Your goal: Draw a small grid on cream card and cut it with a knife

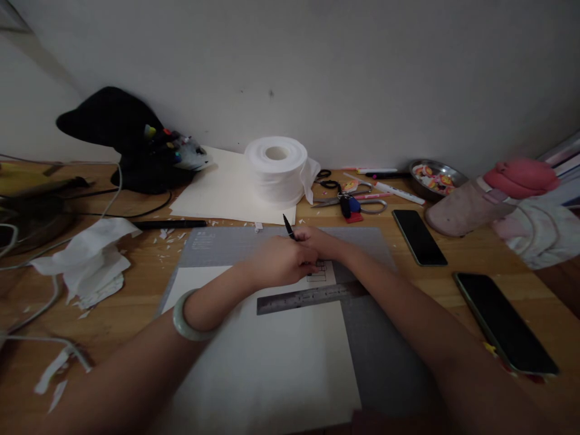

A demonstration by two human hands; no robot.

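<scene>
My right hand (317, 241) pinches the pen (289, 227) at the white sheet's (272, 362) top edge; my left hand (281, 263) presses closed beside it, above the ruler (308, 297). Short, slow strokes suit this best.

Right hand (319, 241) gripping pen (289, 227)

A home craft desk — wooden top against a plain wall, cutting mat (371, 338), scissors (348, 202), pens (399, 193), tissue roll (276, 169), paper scraps (172, 237).
</scene>
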